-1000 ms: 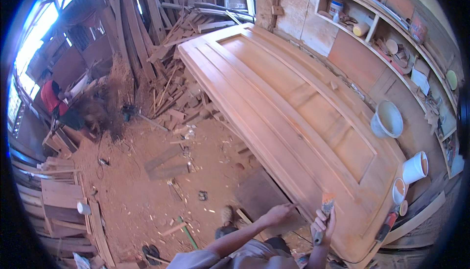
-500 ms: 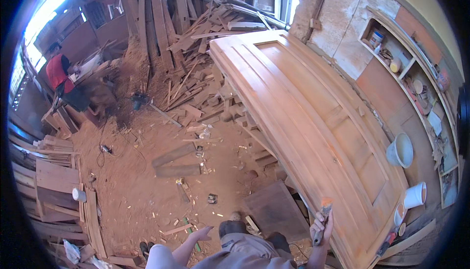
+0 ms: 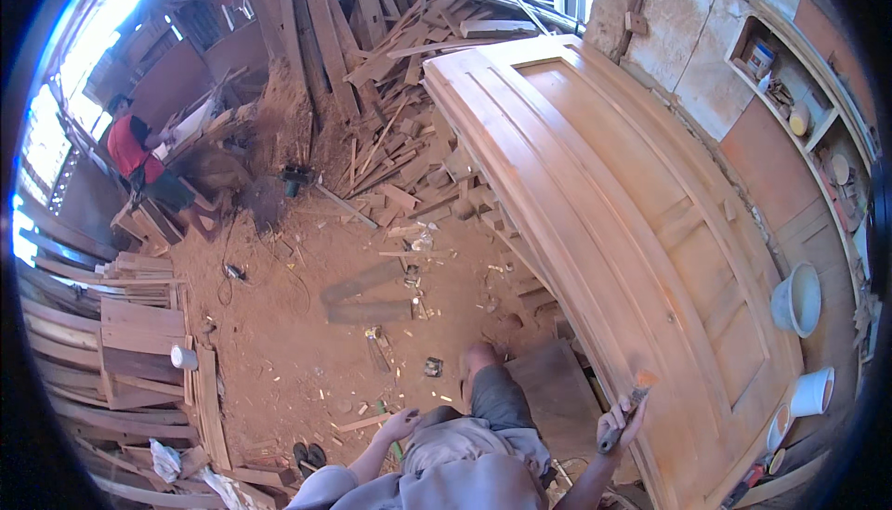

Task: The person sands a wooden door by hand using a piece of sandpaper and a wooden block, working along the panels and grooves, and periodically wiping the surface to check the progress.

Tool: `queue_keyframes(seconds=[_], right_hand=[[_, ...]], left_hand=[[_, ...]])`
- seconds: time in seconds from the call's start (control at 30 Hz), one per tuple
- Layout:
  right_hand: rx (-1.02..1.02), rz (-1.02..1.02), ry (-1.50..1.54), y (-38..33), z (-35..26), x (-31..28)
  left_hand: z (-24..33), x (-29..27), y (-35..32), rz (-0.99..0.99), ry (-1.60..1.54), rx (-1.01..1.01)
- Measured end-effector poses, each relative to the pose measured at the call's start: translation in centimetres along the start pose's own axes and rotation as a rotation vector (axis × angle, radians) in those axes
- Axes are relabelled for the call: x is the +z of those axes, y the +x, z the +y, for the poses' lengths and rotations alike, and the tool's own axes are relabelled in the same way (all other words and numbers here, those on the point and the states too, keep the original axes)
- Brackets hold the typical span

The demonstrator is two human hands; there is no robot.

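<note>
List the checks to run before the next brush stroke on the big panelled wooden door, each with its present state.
1. Right hand gripping the dark-handled paintbrush: ok.
2. Bristles against the long orange-brown panelled wooden door: ok, at its near edge.
3. Left hand free: ok, empty, low beside the knee.
4. Paint on bristles: cannot tell.
5. White plastic buckets off the door face: ok, beyond its far edge.
6. Footing: not ok, wood scraps litter the dirt floor.
</note>
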State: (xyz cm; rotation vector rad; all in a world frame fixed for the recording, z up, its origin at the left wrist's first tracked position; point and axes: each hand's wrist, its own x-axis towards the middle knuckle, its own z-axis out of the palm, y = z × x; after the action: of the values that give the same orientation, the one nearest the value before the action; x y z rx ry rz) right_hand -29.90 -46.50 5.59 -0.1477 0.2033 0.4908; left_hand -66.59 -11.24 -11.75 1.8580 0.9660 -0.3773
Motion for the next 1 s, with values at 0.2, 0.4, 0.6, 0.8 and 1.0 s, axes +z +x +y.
queue_keyframes(seconds=[0.2, 0.4, 0.6, 0.8, 1.0], right_hand=[[0.081, -0.005, -0.024, 10.1, 4.5, 3.4], [0.014, 0.001, -0.044, 20.9, 7.0, 5.7], [-0.005, -0.016, 0.01, 29.5, 10.8, 10.4], [0.079, -0.057, -0.115, 36.0, 12.8, 12.9], [-0.139, 0.135, -0.168, 39.2, 14.3, 15.1]], left_hand=[[2.2, -3.7, 8.5, 0.121, -0.233, -0.216], [7.1, -6.8, 19.2, -0.038, -0.048, -0.136], [20.6, -18.4, 34.4, 0.403, -0.056, 0.065], [37.8, -30.4, 50.5, 0.557, -0.693, 0.269], [50.8, -39.3, 63.0, 0.643, -0.538, 0.231]])
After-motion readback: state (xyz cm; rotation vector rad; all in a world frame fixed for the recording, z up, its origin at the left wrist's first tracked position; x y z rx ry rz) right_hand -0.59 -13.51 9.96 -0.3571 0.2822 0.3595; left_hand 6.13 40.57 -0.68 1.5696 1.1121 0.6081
